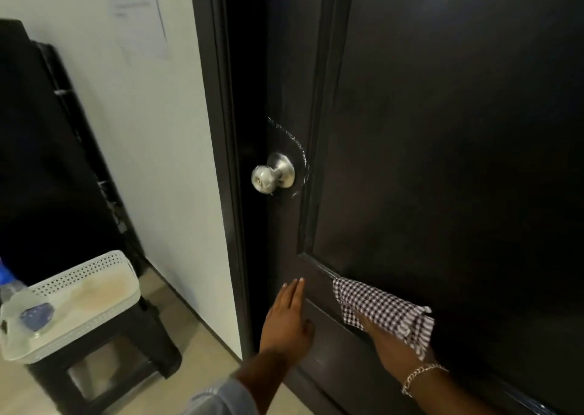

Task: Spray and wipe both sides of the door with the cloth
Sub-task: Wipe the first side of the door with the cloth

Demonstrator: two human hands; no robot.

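Observation:
A dark brown panelled door [442, 130] fills the right of the view, with a silver round knob [271, 174] near its left edge. My left hand [289, 323] lies flat on the door below the knob, fingers straight. My right hand [392, 345], a chain bracelet on its wrist, presses a black-and-white checked cloth [379, 307] against the door along the lower panel moulding. The cloth covers my right fingers, so their grip is hidden. At the far left edge a blue-topped bottle [6, 278] is partly in view.
A white perforated basket [94, 275] sits on a black stool [104, 361] at the lower left. Behind it stands a tall black shape [38, 146]. A paper sheet [139, 13] hangs on the white wall. The floor is beige.

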